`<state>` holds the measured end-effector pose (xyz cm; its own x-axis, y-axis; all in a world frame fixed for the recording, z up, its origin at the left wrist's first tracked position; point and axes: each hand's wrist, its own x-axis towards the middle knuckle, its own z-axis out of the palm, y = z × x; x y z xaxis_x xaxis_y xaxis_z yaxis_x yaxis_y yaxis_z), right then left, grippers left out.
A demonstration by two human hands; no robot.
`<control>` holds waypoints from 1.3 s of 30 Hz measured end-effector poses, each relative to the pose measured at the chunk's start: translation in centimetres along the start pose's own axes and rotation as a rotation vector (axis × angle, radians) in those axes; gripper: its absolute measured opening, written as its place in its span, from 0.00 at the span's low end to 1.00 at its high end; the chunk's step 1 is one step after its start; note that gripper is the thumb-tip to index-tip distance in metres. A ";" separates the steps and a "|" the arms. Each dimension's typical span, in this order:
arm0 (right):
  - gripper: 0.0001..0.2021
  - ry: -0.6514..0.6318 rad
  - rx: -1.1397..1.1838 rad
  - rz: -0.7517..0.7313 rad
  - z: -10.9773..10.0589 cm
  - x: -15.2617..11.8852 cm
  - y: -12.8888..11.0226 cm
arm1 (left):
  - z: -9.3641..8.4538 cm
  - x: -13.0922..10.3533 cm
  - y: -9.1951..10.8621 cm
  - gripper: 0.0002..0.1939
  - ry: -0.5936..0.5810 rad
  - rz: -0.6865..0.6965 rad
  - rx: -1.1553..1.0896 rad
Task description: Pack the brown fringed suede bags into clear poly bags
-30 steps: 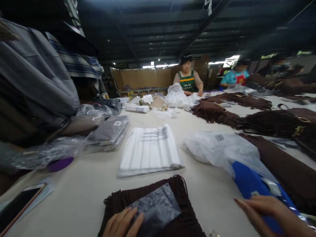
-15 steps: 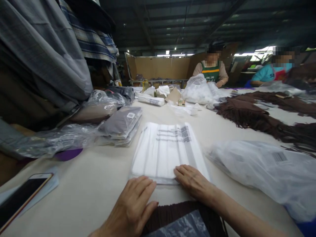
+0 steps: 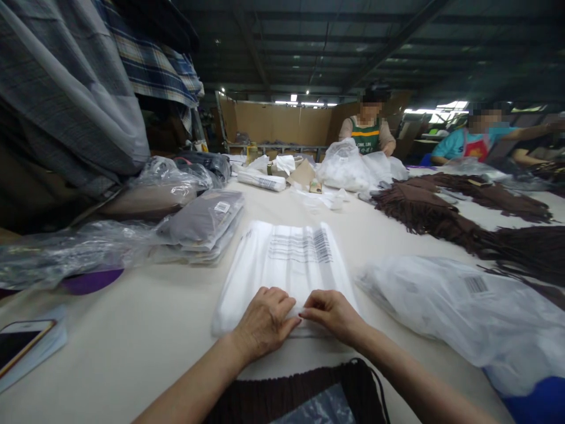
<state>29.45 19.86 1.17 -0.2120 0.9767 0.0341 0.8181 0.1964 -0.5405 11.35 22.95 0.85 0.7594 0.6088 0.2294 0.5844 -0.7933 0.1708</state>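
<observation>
A flat stack of white plastic bags [image 3: 286,265] with printed barcodes lies on the table in front of me. My left hand [image 3: 265,321] and my right hand [image 3: 332,312] meet at the stack's near edge, fingers curled and pinching the top bag. Just below my arms lies a dark brown fringed item [image 3: 309,391] with a clear plastic packet [image 3: 322,409] on it.
A crumpled clear bag [image 3: 463,306] lies to the right, bagged grey garments [image 3: 200,227] to the left, a phone [image 3: 22,341] at the near left. Brown fringed pieces [image 3: 441,212] cover the right side. Two people work at the far end.
Both hands have moved from lying flat near the stack's edge to pinching it together at the middle. A second ago they were on the brown item and a blue bag.
</observation>
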 end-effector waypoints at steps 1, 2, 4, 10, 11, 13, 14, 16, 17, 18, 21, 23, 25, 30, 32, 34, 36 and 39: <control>0.07 -0.015 0.032 -0.004 -0.4 0.0 0.0 | -0.2 0.0 0.1 0.07 -0.020 0.000 0.024; 0.08 -0.021 0.053 -0.010 -0.7 0.0 0.0 | -0.4 0.1 0.1 0.07 -0.037 0.000 0.048; 0.10 -0.011 0.066 -0.027 -1.2 -0.2 -0.2 | -0.9 0.2 0.1 0.08 -0.061 -0.002 0.087; 0.10 0.154 -0.083 -0.123 -0.7 -0.9 -0.1 | -2.1 0.5 -0.3 0.11 -0.118 -0.034 0.208; 0.10 0.183 -0.128 -0.157 -0.6 -1.1 0.1 | -2.2 0.5 -0.4 0.11 -0.124 -0.041 0.234; 0.12 0.216 -0.212 -0.239 -0.3 -1.6 0.5 | -2.4 0.3 -0.7 0.10 -0.123 -0.057 0.283; 0.13 0.226 -0.249 -0.278 -0.3 -1.9 0.7 | -2.4 0.1 -0.8 0.11 -0.117 -0.068 0.305; 0.15 0.249 -0.312 -0.334 -0.3 -2.5 1.0 | -2.5 -0.4 -1.2 0.11 -0.097 -0.099 0.340; 0.15 0.263 -0.341 -0.348 -0.4 -2.8 1.2 | -2.5 -0.8 -1.4 0.12 -0.084 -0.117 0.352; 0.15 0.280 -0.368 -0.350 -0.6 -3.1 1.4 | -2.7 -1.2 -1.6 0.13 -0.070 -0.135 0.359; 0.13 0.345 -0.438 -0.286 -1.2 -3.9 2.1 | -3.4 -2.6 -2.1 0.15 -0.017 -0.190 0.355; 0.12 0.390 -0.456 -0.210 -1.7 -4.4 2.8 | -4.0 -3.7 -2.4 0.15 0.024 -0.227 0.329; 0.11 0.421 -0.438 -0.138 -2.1 -4.8 3.5 | -4.7 -4.9 -2.8 0.16 0.069 -0.273 0.286; 0.13 0.490 -0.217 0.029 -2.9 -6.1 4.4 | -6.1 -8.1 -4.5 0.14 0.236 -0.489 0.102; 0.12 0.530 -0.059 0.100 -2.9 -6.3 4.2 | -6.4 -9.2 -5.0 0.12 0.325 -0.609 -0.020; 0.10 0.586 0.135 0.184 -2.6 -6.3 4.0 | -6.3 -9.9 -5.2 0.09 0.424 -0.760 -0.172; 0.10 0.648 0.359 0.276 -2.2 -5.8 3.6 | -6.1 -10.0 -5.1 0.06 0.523 -0.937 -0.369; 0.12 0.698 0.705 0.358 -1.6 -5.0 3.3 | -5.6 -9.4 -4.8 0.05 0.686 -1.172 -0.763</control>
<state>34.05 15.77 0.60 0.5187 0.8448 0.1312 0.2284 0.0110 -0.9735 -0.17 21.01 3.23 -0.3958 0.9177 -0.0343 0.2953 0.1626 0.9415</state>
